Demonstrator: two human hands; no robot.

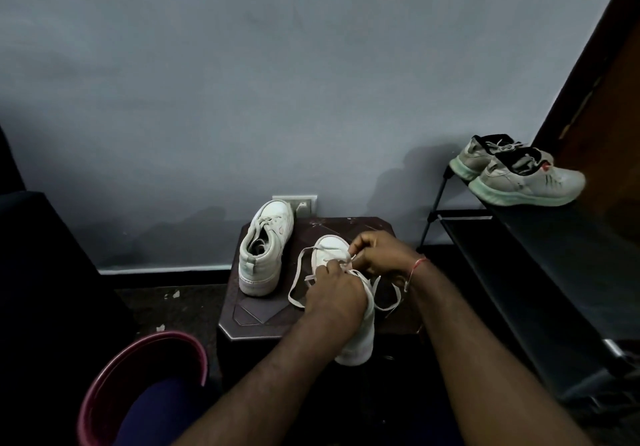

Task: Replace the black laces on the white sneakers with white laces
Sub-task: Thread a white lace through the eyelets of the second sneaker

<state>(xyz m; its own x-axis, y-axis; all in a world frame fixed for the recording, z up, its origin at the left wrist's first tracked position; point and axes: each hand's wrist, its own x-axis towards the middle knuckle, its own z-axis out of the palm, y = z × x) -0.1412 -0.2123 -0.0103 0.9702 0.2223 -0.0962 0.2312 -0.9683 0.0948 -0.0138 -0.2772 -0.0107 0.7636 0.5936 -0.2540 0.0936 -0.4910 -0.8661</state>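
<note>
Two white sneakers stand on a dark stool (263, 314). The left sneaker (265, 248) stands alone, toe toward the wall, with white lacing. The right sneaker (360, 335) lies under both hands, toe away from me. My left hand (334, 293) rests over its tongue and pinches the white lace (297, 279) near the eyelets. My right hand (379, 253) pinches the same lace just beyond, near the toe. Loose loops of the lace hang on both sides of the shoe. No black lace is in sight.
A maroon bucket (114, 376) stands at the lower left beside my knee. A black shoe rack (540, 265) on the right carries a pair of grey-white running shoes (519, 179). A wall socket (304, 203) sits behind the stool.
</note>
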